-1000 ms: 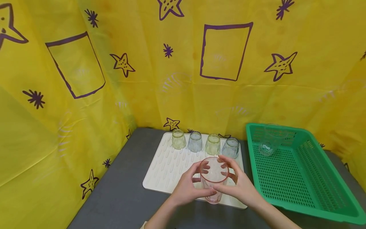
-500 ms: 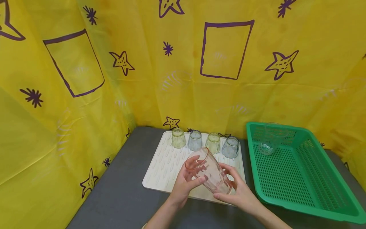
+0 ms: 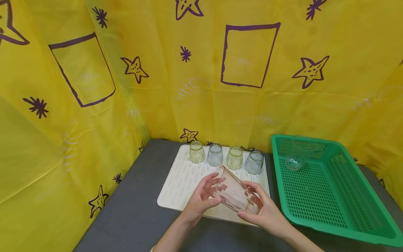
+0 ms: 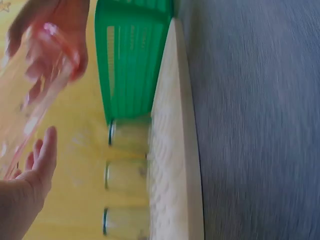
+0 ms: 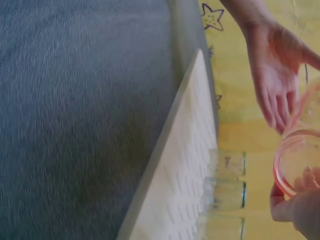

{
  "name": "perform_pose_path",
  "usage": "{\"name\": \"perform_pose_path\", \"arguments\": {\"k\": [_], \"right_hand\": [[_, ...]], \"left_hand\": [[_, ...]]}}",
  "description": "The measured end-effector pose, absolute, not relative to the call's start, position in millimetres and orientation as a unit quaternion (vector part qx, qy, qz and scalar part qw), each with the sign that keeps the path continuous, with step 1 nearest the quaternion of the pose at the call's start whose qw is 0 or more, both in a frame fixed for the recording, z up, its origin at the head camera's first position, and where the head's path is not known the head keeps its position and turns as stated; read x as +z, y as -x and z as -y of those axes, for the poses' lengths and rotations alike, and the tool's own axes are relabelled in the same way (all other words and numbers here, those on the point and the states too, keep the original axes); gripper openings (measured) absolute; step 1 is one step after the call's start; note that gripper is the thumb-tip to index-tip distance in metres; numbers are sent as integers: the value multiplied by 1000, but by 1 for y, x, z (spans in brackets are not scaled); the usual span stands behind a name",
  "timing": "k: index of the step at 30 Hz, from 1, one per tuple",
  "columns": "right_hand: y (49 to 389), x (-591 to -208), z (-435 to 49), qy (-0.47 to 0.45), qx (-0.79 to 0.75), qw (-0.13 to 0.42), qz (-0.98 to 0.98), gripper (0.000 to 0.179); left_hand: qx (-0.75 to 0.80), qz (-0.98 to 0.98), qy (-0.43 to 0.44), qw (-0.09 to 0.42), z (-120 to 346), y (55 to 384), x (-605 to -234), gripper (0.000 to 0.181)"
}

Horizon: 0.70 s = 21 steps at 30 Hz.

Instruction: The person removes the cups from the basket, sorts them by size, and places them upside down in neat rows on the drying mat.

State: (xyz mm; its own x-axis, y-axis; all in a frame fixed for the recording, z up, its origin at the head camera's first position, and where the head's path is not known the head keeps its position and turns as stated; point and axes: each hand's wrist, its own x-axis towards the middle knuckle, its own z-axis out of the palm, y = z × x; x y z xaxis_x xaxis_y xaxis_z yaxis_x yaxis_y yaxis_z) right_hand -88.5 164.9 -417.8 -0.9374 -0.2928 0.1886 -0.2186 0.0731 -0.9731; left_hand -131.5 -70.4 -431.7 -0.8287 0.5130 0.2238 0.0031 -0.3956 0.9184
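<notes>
A clear pink-tinted drinking glass (image 3: 234,193) lies tilted in the air over the front of a white ridged drying mat (image 3: 176,190). Its open rim points to the left and its base to the right. At the rim end, my left hand (image 3: 196,204) has the thumb in front and fingers behind; the right wrist view shows that palm (image 5: 275,70) fairly spread beside the glass. My right hand (image 3: 267,213) grips the base end, and the left wrist view shows its fingers (image 4: 37,70) wrapped about the pink base.
Several small tumblers, yellow-green (image 3: 196,153) and bluish (image 3: 254,162), stand upside down in a row along the mat's back edge. On the right sits a green perforated basket (image 3: 283,196) holding a clear glass (image 3: 294,162). Yellow patterned cloth (image 3: 201,105) hangs behind the grey table (image 3: 126,217).
The pink glass has turned from upright to leaning, its rim swinging left and its base right. The left hand has shifted slightly left and the right hand has moved to the base end.
</notes>
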Motion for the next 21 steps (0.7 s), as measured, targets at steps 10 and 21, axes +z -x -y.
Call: {"name": "perform_pose_path", "arguments": {"k": [10, 21], "right_hand": [[95, -414, -182, 292, -498, -72, -813, 74], [92, -409, -185, 296, -432, -81, -848, 82]], "left_hand": [[694, -629, -296, 188, 101, 142, -421, 80], [648, -685, -296, 149, 100, 136, -418, 76]]}}
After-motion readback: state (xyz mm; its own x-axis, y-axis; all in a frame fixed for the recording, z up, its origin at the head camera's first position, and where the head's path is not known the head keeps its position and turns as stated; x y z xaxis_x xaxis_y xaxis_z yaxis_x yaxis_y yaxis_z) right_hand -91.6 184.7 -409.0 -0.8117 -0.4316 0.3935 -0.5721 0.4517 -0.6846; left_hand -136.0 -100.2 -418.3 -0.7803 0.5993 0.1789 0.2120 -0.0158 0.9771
